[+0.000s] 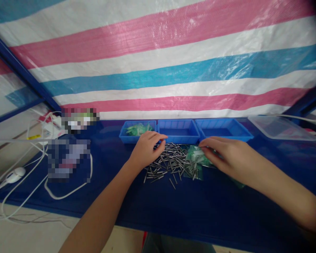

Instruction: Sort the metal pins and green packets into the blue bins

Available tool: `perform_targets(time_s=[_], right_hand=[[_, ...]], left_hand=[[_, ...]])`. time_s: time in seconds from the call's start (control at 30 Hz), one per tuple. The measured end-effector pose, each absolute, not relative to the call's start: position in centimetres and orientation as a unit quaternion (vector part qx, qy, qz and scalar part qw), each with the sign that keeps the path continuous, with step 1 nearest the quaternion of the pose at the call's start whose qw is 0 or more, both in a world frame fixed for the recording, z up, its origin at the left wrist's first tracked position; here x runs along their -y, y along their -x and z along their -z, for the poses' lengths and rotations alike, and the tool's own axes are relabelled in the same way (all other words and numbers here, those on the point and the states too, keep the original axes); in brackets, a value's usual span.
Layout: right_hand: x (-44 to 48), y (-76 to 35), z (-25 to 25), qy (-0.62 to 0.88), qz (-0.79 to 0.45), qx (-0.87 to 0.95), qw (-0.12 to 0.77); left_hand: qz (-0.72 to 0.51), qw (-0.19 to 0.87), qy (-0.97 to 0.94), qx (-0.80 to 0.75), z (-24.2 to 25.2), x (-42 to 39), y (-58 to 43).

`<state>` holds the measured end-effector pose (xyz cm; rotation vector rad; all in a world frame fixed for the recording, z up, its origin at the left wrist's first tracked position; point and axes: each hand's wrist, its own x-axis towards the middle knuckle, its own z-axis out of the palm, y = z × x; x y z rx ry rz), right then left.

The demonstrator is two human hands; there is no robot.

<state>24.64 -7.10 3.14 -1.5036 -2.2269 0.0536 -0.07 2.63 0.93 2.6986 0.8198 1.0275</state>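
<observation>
My left hand (147, 149) hovers over the left part of a pile of thin metal rivets (171, 160), its fingers bent and a gap showing between thumb and forefinger. Nothing is visible in it. On the right, my right hand (222, 153) has its fingertips drawn together at the edge of a clear-and-green plastic bag (197, 156), closed on it. The bag lies against the right side of the pile, and some rivets rest on its lower part. My right hand hides the bag's far right portion.
Three blue bins stand behind the pile: the left bin (123, 137) holds green plastic bags (138, 130), beside a middle bin (177, 137) and right bin (223, 135). A translucent lid (276, 128) lies right. White cables (65, 195) run along the left of the blue table (158, 211).
</observation>
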Motion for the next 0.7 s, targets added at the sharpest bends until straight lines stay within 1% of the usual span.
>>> perform_targets(time_s=[0.13,0.3,0.43,0.5,0.57,0.7], right_hand=[[5.1,-22.8,-3.2,0.55,-0.07,0.787,0.27],[3.9,-21.4,-1.1,0.57,-0.104,0.756,0.305],[4.2,-21.1,-0.2,0.55,-0.067,0.753,0.355],[4.5,-21.0,-0.3,0.521,-0.036,0.762,0.384],[4.8,-21.0,-0.4,0.513,-0.031,0.759,0.399],[5.2,-21.4,-0.3,0.545,-0.093,0.725,0.41]], left_hand=[[-0.328,0.095,-0.902,-0.262,-0.9,-2.2,-0.2],[-0.275,0.124,-0.918,-0.258,-0.4,-1.7,-0.7],[-0.248,0.127,-0.925,-0.257,0.4,-1.8,-1.2],[-0.253,0.139,-0.921,-0.261,0.7,-1.8,-1.4],[-0.267,0.169,-0.91,-0.269,0.7,-1.6,-1.6],[-0.304,0.245,-0.87,-0.3,0.2,-0.9,-1.9]])
